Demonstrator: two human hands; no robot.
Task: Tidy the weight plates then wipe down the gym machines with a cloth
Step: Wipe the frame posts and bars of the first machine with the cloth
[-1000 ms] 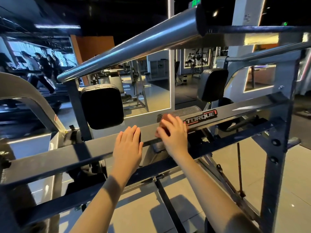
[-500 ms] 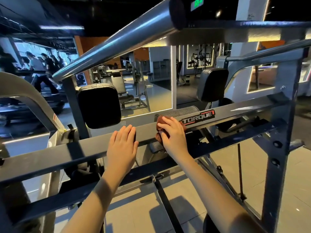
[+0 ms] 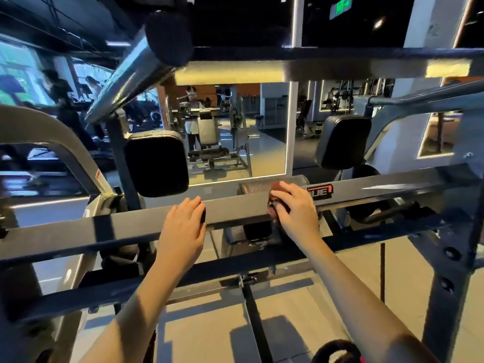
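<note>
two hands (image 3: 183, 226) (image 3: 296, 213), one cloth (image 3: 273, 205), two black pads (image 3: 157, 163) (image 3: 343, 141)

Single head-worn wide-angle view, close above the machine's crossbar (image 3: 131, 226), facing forward and slightly down

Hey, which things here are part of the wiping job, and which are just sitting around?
In the job: cloth, right hand holding it, left hand resting on the grey crossbar being wiped.
Just there: black pad, second black pad, chrome bar, background machines.
</note>
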